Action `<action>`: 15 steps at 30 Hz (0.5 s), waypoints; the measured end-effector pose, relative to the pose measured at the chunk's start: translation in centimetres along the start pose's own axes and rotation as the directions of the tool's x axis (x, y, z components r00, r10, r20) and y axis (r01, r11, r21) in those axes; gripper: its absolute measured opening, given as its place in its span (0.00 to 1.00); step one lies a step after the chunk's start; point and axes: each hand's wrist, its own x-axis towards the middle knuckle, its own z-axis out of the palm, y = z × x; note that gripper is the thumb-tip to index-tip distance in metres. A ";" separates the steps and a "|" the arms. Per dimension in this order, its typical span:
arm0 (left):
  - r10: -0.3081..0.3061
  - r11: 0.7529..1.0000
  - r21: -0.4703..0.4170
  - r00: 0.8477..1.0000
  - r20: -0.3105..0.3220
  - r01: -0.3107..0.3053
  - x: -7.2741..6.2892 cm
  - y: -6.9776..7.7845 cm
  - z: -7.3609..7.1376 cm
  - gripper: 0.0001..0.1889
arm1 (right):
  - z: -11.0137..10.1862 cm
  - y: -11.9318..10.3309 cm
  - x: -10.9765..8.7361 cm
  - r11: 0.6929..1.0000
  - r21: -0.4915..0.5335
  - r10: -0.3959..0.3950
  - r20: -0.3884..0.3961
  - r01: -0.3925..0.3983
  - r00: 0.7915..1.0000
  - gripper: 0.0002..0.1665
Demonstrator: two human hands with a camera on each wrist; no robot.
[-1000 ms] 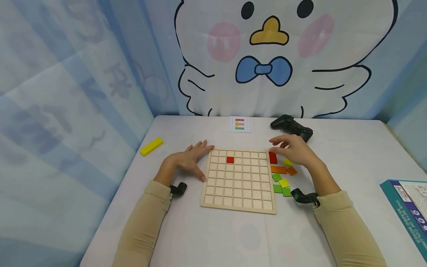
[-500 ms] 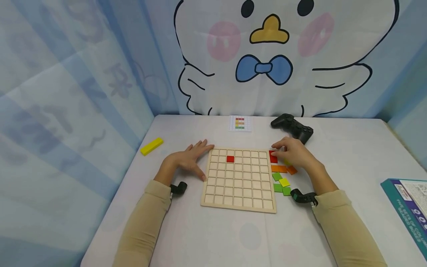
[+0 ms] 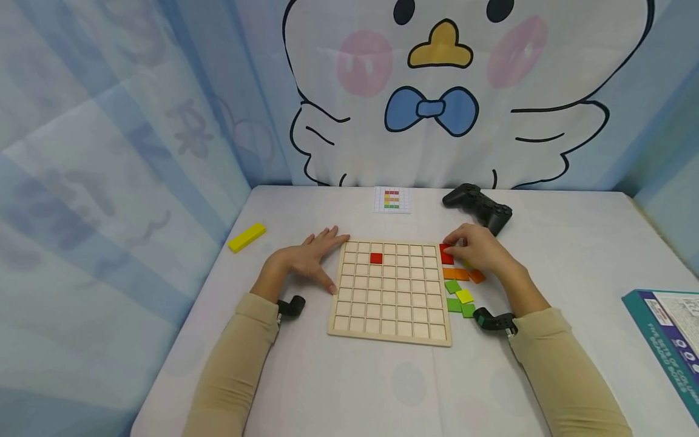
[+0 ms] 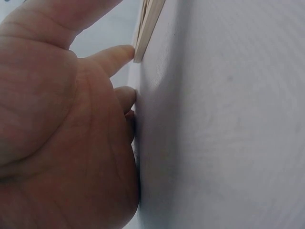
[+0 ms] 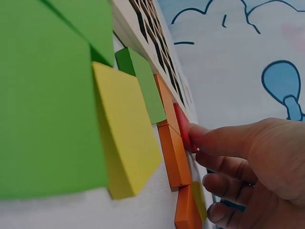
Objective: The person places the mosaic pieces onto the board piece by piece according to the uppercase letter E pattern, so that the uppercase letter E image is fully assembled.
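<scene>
A wooden grid board (image 3: pixel 404 300) lies mid-table, with one red square tile (image 3: pixel 376 258) in an upper cell. Spread out flat, my left hand (image 3: pixel 306 262) touches the board's left edge with its thumb and a finger; its wrist view shows the palm (image 4: pixel 62 119) beside the board's corner. At the board's upper right, my right hand (image 3: pixel 483 247) pinches at a red tile (image 3: pixel 446 257), the thumb (image 5: pixel 205 136) on it in the right wrist view and the other fingers curled. Nearer me lie orange tiles (image 3: pixel 455 274), green tiles (image 3: pixel 454 305) and a yellow tile (image 3: pixel 465 296); another yellow piece is partly behind the hand.
A printed pattern card (image 3: pixel 392 209) lies behind the board, and a black game controller (image 3: pixel 486 212) rests to the right of it. Far left is a long yellow block (image 3: pixel 247 237). A teal and purple box (image 3: pixel 663 340) lies at the right edge.
My right hand has come down from above the red pieces, and its thumb is now on one of them. My left hand has stayed at the board's edge.
</scene>
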 end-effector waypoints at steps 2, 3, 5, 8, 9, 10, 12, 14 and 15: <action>0.006 1.000 0.001 1.000 -0.001 -0.006 0.0 -0.1 0.0 0.71 | 0.0 -0.1 0.0 1.000 0.013 0.001 0.002 -0.001 1.000 0.12; 0.008 1.000 0.000 1.000 -0.002 -0.008 0.0 -0.1 0.0 0.71 | 0.1 -0.1 0.1 1.000 0.018 0.002 0.002 -0.002 1.000 0.11; 0.007 1.000 -0.005 1.000 -0.002 -0.007 0.0 -0.2 0.0 0.71 | 0.1 -0.2 0.1 1.000 0.024 -0.003 0.001 0.003 1.000 0.09; 0.006 1.000 -0.008 1.000 -0.001 -0.006 0.0 -0.2 0.0 0.71 | 0.2 -0.2 0.1 0.999 0.028 -0.015 -0.009 0.015 1.000 0.06; 0.006 1.000 -0.008 1.000 0.000 -0.006 0.0 -0.2 0.0 0.71 | 0.2 -0.2 0.1 0.999 0.029 -0.020 -0.013 0.020 1.000 0.06; 0.005 1.000 -0.008 1.000 0.000 -0.005 0.0 -0.2 0.0 0.71 | 0.2 -0.1 0.1 0.999 0.029 -0.020 -0.016 0.021 1.000 0.06; 0.004 1.000 -0.005 1.000 0.000 -0.004 0.0 -0.2 0.0 0.71 | 0.3 -0.1 0.1 1.000 0.023 -0.020 -0.019 0.020 1.000 0.07; 0.002 1.000 0.000 1.000 -0.001 -0.002 0.0 -0.1 0.0 0.71 | 0.2 -0.1 0.1 1.000 0.016 -0.015 -0.012 0.015 1.000 0.09; 0.001 1.000 0.000 1.000 0.000 -0.001 0.0 -0.1 0.0 0.71 | 0.2 -0.1 0.1 1.000 0.015 -0.014 -0.006 0.014 1.000 0.10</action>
